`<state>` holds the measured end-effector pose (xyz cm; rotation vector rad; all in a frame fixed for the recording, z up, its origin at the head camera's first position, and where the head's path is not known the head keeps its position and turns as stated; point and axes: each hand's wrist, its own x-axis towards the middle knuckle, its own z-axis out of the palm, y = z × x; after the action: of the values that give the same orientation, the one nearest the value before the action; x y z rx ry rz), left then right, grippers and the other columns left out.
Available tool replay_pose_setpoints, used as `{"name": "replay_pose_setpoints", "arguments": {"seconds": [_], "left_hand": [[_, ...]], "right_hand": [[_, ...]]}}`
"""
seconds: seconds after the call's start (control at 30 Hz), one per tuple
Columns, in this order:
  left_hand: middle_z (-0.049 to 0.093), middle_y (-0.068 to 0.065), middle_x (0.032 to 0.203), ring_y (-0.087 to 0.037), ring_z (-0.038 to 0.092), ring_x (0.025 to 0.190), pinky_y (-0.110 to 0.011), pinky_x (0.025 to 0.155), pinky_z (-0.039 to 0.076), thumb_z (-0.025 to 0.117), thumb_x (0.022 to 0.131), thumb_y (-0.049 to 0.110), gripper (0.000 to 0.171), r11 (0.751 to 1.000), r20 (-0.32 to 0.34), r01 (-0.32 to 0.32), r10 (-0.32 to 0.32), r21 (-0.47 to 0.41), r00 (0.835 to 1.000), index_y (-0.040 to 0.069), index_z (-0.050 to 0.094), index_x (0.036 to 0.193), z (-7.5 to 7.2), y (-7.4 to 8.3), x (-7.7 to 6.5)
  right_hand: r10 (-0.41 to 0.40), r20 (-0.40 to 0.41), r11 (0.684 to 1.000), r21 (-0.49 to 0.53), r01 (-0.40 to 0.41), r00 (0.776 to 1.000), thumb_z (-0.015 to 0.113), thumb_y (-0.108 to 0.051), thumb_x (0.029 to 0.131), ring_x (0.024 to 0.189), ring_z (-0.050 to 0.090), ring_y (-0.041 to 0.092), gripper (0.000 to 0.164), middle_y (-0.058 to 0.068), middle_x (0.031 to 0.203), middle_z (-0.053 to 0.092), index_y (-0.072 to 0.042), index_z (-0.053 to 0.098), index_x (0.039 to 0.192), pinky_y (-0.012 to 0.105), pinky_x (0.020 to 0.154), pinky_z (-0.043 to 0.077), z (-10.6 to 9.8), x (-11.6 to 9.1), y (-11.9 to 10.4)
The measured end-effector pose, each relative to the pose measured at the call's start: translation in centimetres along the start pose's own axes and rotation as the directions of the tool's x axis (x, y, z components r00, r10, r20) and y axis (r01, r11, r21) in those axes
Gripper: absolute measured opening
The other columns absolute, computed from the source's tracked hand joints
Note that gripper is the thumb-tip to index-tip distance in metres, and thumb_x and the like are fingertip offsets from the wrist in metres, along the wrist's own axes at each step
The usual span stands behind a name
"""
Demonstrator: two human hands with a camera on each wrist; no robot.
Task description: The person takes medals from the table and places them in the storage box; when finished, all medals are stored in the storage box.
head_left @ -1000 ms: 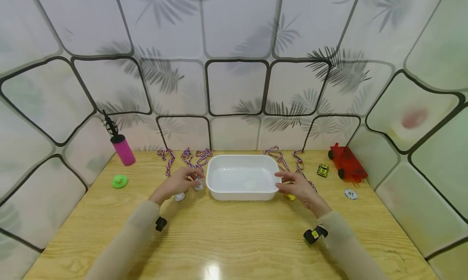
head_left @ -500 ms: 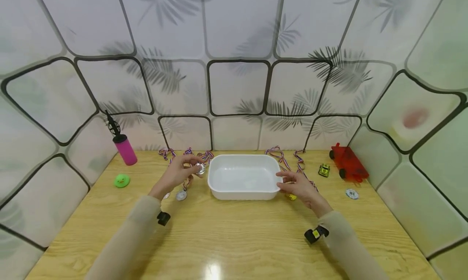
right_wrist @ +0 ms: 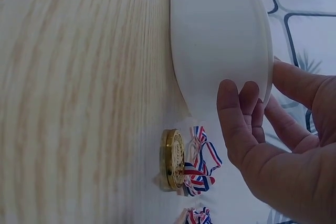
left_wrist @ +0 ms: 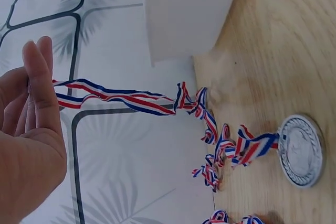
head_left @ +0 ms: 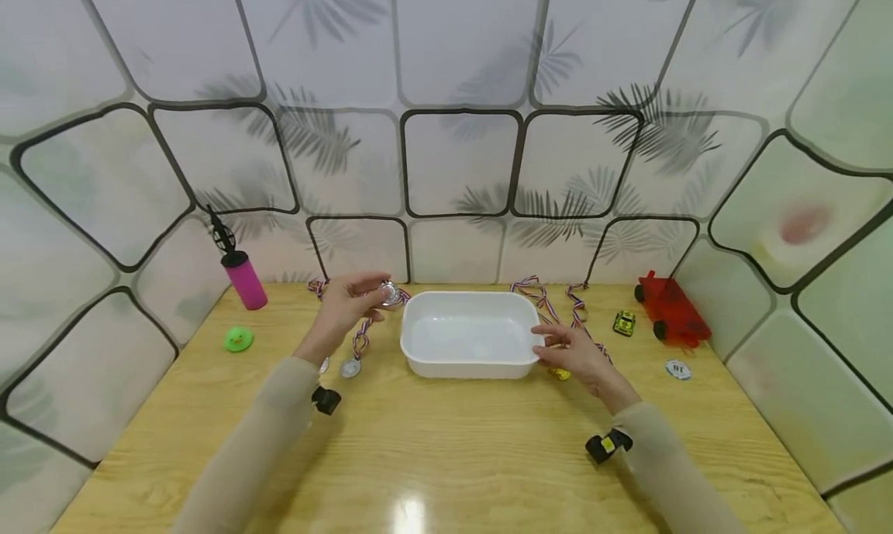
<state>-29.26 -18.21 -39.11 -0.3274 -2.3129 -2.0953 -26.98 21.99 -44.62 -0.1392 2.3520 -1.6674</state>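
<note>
My left hand [head_left: 346, 305] pinches a silver medal [head_left: 391, 293] above the table, beside the left end of a white plastic tub [head_left: 470, 369]. The medal's red, white and blue ribbon [left_wrist: 113, 94] trails from the fingers toward the back of the table. At the tub's right end my right hand [head_left: 575, 356] holds the rim, with fingers on both sides of the wall. Below the left hand another silver medal [head_left: 350, 367] lies on its ribbon. Part of one more shows behind the wrist. A gold medal [right_wrist: 172, 160] rests under the right hand, its ribbon running back.
At the left stand a pink pump [head_left: 244, 280] and a green rubber duck [head_left: 239, 339]. To the right are a yellow toy car [head_left: 624, 322], a red toy vehicle [head_left: 673, 311] and a poker chip [head_left: 678, 370]. A patterned curtain [head_left: 456, 166] closes off the back and sides.
My left hand has raised the silver medal from the table, up and slightly right, its ribbon trailing. The right hand stays at the tub's end, and the tub has not visibly moved.
</note>
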Motion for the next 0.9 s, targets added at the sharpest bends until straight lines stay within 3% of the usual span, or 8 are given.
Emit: {"name": "replay_pose_setpoints", "arguments": {"seconds": [0.17, 0.4, 0.67, 0.9], "left_hand": [[0.065, -0.022, 0.123, -0.027, 0.074, 0.086, -0.032, 0.064, 0.060, 0.065, 0.094, 0.010, 0.037, 0.999, -0.034, -0.015, 0.014, -0.039, 0.999, 0.001, 0.060, 0.130, 0.5, 0.4, 0.7], [0.070, -0.018, 0.116, -0.017, 0.074, 0.077, -0.036, 0.068, 0.061, 0.065, 0.093, 0.005, 0.039, 0.998, -0.043, -0.030, 0.028, -0.053, 0.999, -0.003, 0.058, 0.131, 0.4, 0.9, 1.2], [0.058, -0.027, 0.133, -0.015, 0.073, 0.081, -0.030, 0.067, 0.060, 0.067, 0.089, -0.001, 0.049, 0.995, -0.034, -0.084, 0.083, -0.051, 0.996, -0.002, 0.054, 0.136, 0.0, 3.0, 2.1], [0.049, -0.022, 0.145, -0.011, 0.072, 0.080, -0.031, 0.069, 0.060, 0.074, 0.085, 0.001, 0.055, 0.991, -0.061, -0.132, 0.131, -0.013, 0.989, 0.002, 0.055, 0.137, -0.3, 5.0, 2.6]], "right_hand": [[0.008, 0.005, 1.000, 0.011, -0.008, 1.000, 0.066, -0.012, 0.094, 0.092, 0.063, 0.023, 0.050, 0.017, 0.113, 0.050, 0.002, 0.050, 0.139, 0.037, 0.085, 0.058, -0.3, -0.1, -0.1], [0.011, 0.016, 1.000, 0.006, -0.011, 1.000, 0.066, -0.013, 0.094, 0.091, 0.065, 0.026, 0.049, 0.016, 0.110, 0.049, 0.002, 0.051, 0.138, 0.040, 0.086, 0.058, -0.1, 0.0, -0.1], [0.010, 0.000, 1.000, 0.000, -0.010, 1.000, 0.066, -0.012, 0.094, 0.090, 0.066, 0.025, 0.049, 0.016, 0.109, 0.050, 0.002, 0.051, 0.138, 0.038, 0.084, 0.059, 0.0, 0.1, 0.0], [0.028, -0.001, 1.000, 0.007, -0.028, 1.000, 0.066, -0.012, 0.094, 0.088, 0.067, 0.023, 0.049, 0.015, 0.109, 0.049, 0.002, 0.051, 0.138, 0.036, 0.083, 0.059, 0.0, 0.0, -0.2]]}}
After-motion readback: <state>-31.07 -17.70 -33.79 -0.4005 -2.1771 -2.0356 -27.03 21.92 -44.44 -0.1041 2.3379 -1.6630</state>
